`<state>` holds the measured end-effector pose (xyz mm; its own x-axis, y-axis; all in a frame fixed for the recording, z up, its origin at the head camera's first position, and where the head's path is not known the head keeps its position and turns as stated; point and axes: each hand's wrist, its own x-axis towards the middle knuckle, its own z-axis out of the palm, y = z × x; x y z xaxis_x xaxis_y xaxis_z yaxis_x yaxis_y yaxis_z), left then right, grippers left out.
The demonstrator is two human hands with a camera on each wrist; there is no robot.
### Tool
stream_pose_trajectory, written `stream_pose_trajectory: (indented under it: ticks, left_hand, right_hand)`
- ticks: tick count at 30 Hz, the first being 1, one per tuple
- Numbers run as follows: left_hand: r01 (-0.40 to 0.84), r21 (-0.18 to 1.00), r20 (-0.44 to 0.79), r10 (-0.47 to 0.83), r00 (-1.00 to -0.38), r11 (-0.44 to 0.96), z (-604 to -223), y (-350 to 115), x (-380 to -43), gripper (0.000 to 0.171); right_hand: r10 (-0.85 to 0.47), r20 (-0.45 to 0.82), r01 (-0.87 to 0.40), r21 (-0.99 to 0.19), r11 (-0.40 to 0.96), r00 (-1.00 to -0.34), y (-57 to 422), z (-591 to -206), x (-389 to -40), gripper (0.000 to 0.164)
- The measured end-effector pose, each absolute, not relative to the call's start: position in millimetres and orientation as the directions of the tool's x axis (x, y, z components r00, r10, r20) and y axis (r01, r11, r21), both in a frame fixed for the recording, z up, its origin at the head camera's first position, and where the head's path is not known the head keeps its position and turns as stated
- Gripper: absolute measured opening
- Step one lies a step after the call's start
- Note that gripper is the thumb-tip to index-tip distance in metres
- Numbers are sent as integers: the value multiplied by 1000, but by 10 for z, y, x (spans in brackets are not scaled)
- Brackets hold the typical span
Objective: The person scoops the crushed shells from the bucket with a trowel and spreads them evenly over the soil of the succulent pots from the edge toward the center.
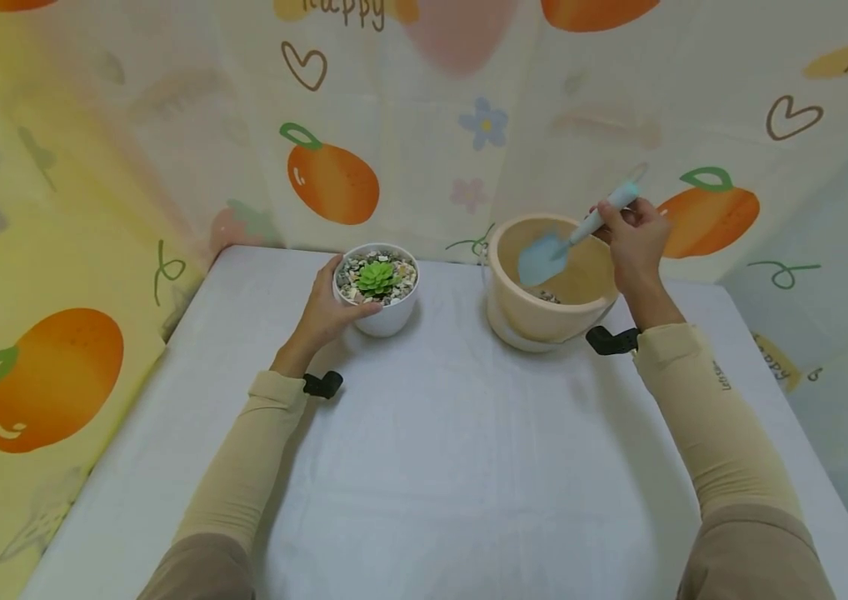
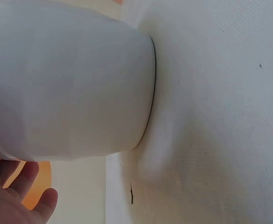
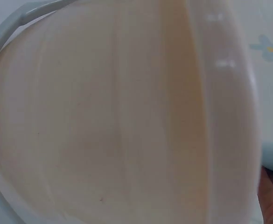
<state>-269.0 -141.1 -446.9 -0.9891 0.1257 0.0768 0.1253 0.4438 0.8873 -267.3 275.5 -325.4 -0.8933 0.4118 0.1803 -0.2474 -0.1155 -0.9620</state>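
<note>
My left hand (image 1: 325,310) holds the side of a small white pot (image 1: 388,318), with the thumb across its front. Pebbles surround a green succulent (image 1: 376,277) in it. In the left wrist view, the white pot (image 2: 75,84) stands on the cloth, the fingers (image 2: 26,179) at its side. My right hand (image 1: 637,246) pinches the handle of a light blue trowel (image 1: 542,260), whose blade slants down into the mouth of a larger beige pot (image 1: 544,314). A few pebbles (image 1: 547,296) show inside that pot. Its wall (image 3: 89,112) hides most of the hand in the right wrist view.
A white cloth (image 1: 454,450) covers the table. The beige pot stands on a pale saucer (image 1: 517,337). Behind the table hangs a printed curtain (image 1: 424,167), close to both pots; a yellowish one (image 1: 42,275) runs along the left side.
</note>
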Motion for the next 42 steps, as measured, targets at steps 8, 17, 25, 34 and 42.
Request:
stream_pose_trajectory:
  ticks: [8,17,25,34,42]
  left_hand:
    - [153,887,102,138,-985,435,-4473,-1405,-2680,113]
    - [141,878,84,144,-986,457,-4475,-1391,-2685,114]
    - [133,883,79,138,-987,451,-4477,-1393,-2675,115]
    - [123,889,71,133,-989,441,-4448,-1408,-2671,114]
    - [109,889,56,130,-990,446,-4449,-1406,-2673,113]
  right_hand:
    - [285,144,-112,-986,127,-948,2751,-3366,-2735,19]
    - [112,22,30,-897,442,-993,2744,-3491,-2757,28]
    - [11,-62,59,-860,506,-998,2803,-3527,-2820,37]
    - [-10,-126,110,-901,420,-992,2803,-3477,-2849,30]
    - [79,-140,157,-729,666,-987,2855,-3379,-2810,51]
